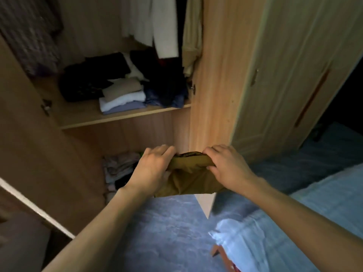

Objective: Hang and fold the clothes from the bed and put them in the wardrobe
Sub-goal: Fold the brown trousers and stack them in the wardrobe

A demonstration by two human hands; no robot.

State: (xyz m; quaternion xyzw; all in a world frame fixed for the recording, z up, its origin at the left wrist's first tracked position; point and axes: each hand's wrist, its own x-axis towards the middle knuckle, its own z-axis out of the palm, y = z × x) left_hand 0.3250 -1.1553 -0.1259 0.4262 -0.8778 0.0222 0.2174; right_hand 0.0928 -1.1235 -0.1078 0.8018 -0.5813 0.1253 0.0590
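Wardrobe (125, 134) interior fills the upper half of the head view, with both doors swung open. Low in front of it, the left hand (152, 169) and the right hand (225, 167) each grip one end of a folded mustard-brown garment (188, 175), fingers curled over its top fold. The garment hangs in the air between them, below the shelf (121, 119) and level with the lower compartment, over the bluish floor (167, 222). On the shelf sit a stack of folded light clothes (121, 97), a dark heap (92, 81) to its left and blue denim (167, 97) to its right. Pale hanging garments (157, 22) drop from above. A blurred pile of pale clothes (119, 167) lies in the lower compartment beside the left hand. A bed with a blue cover (314, 213) occupies the lower right.
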